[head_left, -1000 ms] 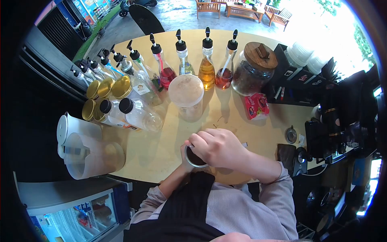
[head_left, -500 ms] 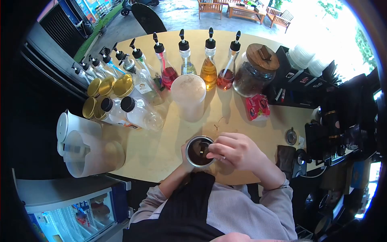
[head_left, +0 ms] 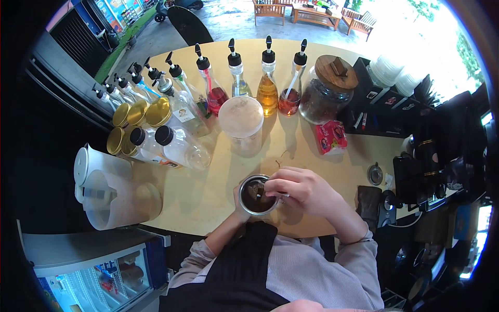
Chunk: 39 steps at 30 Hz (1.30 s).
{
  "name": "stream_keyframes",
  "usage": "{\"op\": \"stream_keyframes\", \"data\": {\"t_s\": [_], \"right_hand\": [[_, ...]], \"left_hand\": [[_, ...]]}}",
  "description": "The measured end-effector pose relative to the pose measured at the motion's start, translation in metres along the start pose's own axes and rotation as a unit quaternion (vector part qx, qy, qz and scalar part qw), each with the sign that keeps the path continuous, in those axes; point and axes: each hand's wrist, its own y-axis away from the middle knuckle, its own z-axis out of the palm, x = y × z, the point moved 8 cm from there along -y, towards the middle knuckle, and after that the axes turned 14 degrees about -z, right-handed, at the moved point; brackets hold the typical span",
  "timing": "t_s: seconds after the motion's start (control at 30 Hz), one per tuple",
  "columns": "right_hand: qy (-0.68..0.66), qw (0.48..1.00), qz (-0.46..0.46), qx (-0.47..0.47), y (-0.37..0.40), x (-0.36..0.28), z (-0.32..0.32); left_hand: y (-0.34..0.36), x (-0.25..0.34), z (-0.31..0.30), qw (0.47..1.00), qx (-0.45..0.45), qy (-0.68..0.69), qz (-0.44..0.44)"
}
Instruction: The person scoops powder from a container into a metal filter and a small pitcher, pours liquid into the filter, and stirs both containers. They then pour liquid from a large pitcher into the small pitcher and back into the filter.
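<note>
A metal cup (head_left: 257, 212) holding dark brown liquid (head_left: 251, 196) stands near the front edge of the table. My left hand (head_left: 239, 204) is wrapped round the cup's left side, its fingers mostly hidden behind it. Over the right part of the rim, my right hand (head_left: 304, 192) is closed in a pinch. A thin metal handle (head_left: 283, 194) shows under its fingers; the other end is hidden by the hand and the liquid. Just beyond the cup is a tall translucent tub (head_left: 242, 117) with a pale lid.
Pump bottles (head_left: 267, 93) of coloured syrup line the back, beside a wood-lidded jar (head_left: 327, 93). A red packet (head_left: 331, 138) lies at right. Clear bottles (head_left: 182, 148) and a frosted pitcher (head_left: 104, 200) occupy the left; a black cup organiser (head_left: 382, 117) stands at right.
My right hand has shifted slightly at the cup's rim, its fingers turning a little. The liquid's surface looks different. My left hand keeps its hold on the cup.
</note>
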Motion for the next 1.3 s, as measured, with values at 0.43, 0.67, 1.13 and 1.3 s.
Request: {"op": "stream_keyframes", "data": {"t_s": [0.43, 0.67, 1.13, 1.3], "right_hand": [[0.184, 0.974, -0.112, -0.069, -0.020, -0.029, 0.023], [0.243, 0.962, -0.095, -0.076, -0.021, -0.032, 0.034], [-0.139, 0.983, 0.109, 0.047, 0.002, 0.020, 0.002], [-0.136, 0.986, 0.076, 0.064, 0.006, 0.020, 0.005]], "left_hand": [[0.013, 0.062, 0.022, 0.999, -0.027, 0.013, -0.014], [0.008, 0.049, 0.016, 1.000, -0.007, 0.009, 0.016], [-0.004, 0.000, 0.012, 0.990, -0.095, 0.076, -0.073], [0.003, 0.021, 0.010, 0.998, -0.058, 0.003, -0.039]]}}
